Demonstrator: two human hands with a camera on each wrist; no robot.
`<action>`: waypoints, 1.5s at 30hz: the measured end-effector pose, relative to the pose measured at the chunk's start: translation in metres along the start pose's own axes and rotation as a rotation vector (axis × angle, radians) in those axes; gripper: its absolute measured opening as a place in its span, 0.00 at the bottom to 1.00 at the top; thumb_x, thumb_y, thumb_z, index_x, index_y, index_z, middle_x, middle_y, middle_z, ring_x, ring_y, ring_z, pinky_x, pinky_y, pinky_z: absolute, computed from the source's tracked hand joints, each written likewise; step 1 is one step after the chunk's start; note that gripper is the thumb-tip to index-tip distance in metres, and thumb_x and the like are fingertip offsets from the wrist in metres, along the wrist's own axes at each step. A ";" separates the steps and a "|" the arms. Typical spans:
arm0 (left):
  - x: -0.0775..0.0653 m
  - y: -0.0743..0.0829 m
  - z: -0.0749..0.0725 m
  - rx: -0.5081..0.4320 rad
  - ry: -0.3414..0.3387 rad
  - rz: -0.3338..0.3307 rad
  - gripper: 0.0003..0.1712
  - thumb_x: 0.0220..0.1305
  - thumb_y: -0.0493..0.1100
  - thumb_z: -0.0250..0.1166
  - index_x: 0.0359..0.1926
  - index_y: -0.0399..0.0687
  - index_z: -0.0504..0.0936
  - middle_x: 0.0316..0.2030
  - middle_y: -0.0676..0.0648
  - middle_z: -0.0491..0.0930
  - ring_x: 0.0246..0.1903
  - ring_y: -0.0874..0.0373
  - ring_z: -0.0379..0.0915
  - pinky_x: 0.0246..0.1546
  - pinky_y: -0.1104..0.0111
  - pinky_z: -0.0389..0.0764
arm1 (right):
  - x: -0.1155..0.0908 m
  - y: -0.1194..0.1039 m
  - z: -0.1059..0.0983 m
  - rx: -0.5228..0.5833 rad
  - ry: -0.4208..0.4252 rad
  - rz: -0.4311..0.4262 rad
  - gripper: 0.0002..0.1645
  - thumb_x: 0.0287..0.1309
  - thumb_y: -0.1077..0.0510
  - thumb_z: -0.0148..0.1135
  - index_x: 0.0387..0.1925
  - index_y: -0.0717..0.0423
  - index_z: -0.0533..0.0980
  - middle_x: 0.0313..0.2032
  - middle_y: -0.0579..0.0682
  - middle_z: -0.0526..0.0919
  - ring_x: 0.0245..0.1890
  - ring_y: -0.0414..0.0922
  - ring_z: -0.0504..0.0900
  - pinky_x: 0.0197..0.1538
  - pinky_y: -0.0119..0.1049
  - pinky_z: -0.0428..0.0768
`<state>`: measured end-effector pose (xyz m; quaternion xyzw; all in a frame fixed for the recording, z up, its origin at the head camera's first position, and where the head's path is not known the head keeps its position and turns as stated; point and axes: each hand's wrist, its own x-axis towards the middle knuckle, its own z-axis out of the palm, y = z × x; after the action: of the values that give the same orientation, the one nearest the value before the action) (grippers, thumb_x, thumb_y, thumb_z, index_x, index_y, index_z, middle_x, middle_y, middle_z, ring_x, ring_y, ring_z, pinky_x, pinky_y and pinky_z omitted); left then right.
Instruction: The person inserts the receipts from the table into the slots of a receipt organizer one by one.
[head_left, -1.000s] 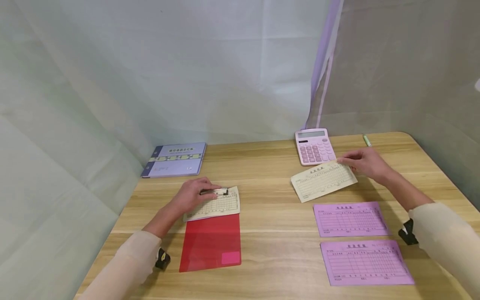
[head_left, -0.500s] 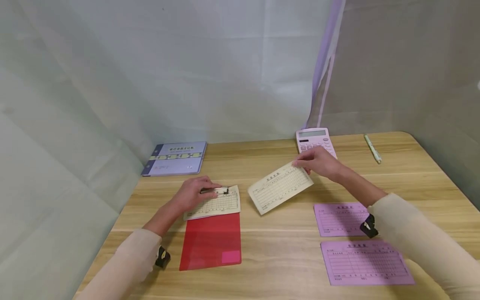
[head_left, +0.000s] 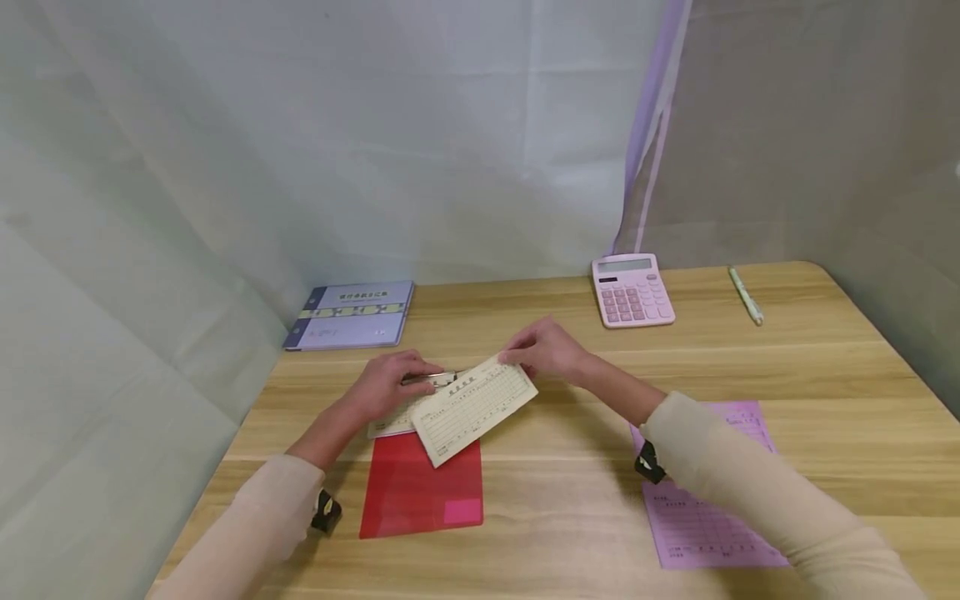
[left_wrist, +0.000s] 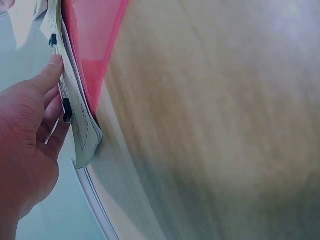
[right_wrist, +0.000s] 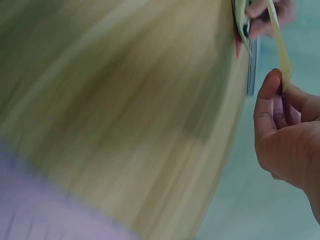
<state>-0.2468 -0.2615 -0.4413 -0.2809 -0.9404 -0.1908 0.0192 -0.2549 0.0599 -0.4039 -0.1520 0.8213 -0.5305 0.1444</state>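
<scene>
One cream printed paper slip (head_left: 474, 410) is pinched in the right-hand grip (head_left: 546, 350), partly hiding cream forms (head_left: 393, 423), too overlapped to count, over a red translucent plastic folder (head_left: 420, 492); the left-hand grip (head_left: 390, 385) holds their silver metal clip (head_left: 444, 377). One beige sleeve (head_left: 757, 487) hides parts of two purple forms (head_left: 697, 529). Farther: one pink calculator (head_left: 633, 292), one pale-green pen (head_left: 746, 297), one blue-covered book (head_left: 348, 315).

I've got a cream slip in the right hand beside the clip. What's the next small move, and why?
Probably turn the cream slip square with the clip: the right hand holds it slantwise across the papers there, while the left hand pinches the clip.
</scene>
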 end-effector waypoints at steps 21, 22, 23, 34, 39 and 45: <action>0.000 0.004 -0.005 0.018 -0.054 -0.032 0.18 0.71 0.47 0.73 0.60 0.56 0.89 0.41 0.56 0.82 0.39 0.58 0.74 0.43 0.61 0.75 | 0.019 0.000 0.073 -0.008 0.003 0.091 0.08 0.68 0.63 0.72 0.41 0.67 0.88 0.27 0.53 0.89 0.22 0.43 0.86 0.28 0.37 0.86; 0.000 0.005 -0.005 0.029 -0.060 -0.034 0.18 0.72 0.47 0.73 0.61 0.57 0.89 0.41 0.56 0.82 0.39 0.58 0.74 0.43 0.61 0.76 | 0.019 0.000 0.074 -0.018 0.009 0.089 0.08 0.68 0.63 0.72 0.40 0.66 0.88 0.26 0.53 0.89 0.20 0.42 0.86 0.27 0.37 0.86; 0.000 0.006 -0.005 0.046 -0.064 -0.028 0.18 0.72 0.47 0.72 0.61 0.56 0.89 0.41 0.55 0.81 0.38 0.58 0.74 0.43 0.61 0.76 | 0.018 0.000 0.075 -0.026 0.014 0.088 0.07 0.68 0.63 0.72 0.39 0.66 0.88 0.25 0.53 0.88 0.19 0.42 0.85 0.26 0.37 0.85; -0.004 0.014 0.000 0.359 0.014 0.175 0.18 0.73 0.44 0.71 0.61 0.47 0.88 0.40 0.51 0.79 0.33 0.60 0.73 0.37 0.66 0.81 | 0.019 -0.002 0.078 -0.108 0.020 0.036 0.08 0.68 0.65 0.70 0.31 0.65 0.85 0.20 0.51 0.85 0.15 0.41 0.82 0.23 0.35 0.83; -0.004 0.013 0.002 0.365 0.043 0.206 0.17 0.75 0.42 0.69 0.61 0.48 0.88 0.40 0.50 0.81 0.32 0.60 0.74 0.37 0.67 0.83 | 0.019 -0.001 0.079 -0.147 0.034 0.014 0.09 0.69 0.64 0.70 0.31 0.65 0.84 0.20 0.50 0.85 0.14 0.41 0.81 0.22 0.33 0.81; -0.005 0.011 0.003 0.360 0.046 0.204 0.18 0.75 0.40 0.69 0.63 0.49 0.87 0.40 0.50 0.82 0.33 0.60 0.75 0.37 0.68 0.83 | 0.018 -0.001 0.080 -0.162 0.052 0.009 0.10 0.70 0.64 0.68 0.31 0.64 0.83 0.19 0.50 0.84 0.12 0.41 0.80 0.21 0.33 0.80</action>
<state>-0.2363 -0.2544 -0.4404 -0.3623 -0.9253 -0.0234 0.1099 -0.2396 -0.0146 -0.4359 -0.1455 0.8657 -0.4654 0.1126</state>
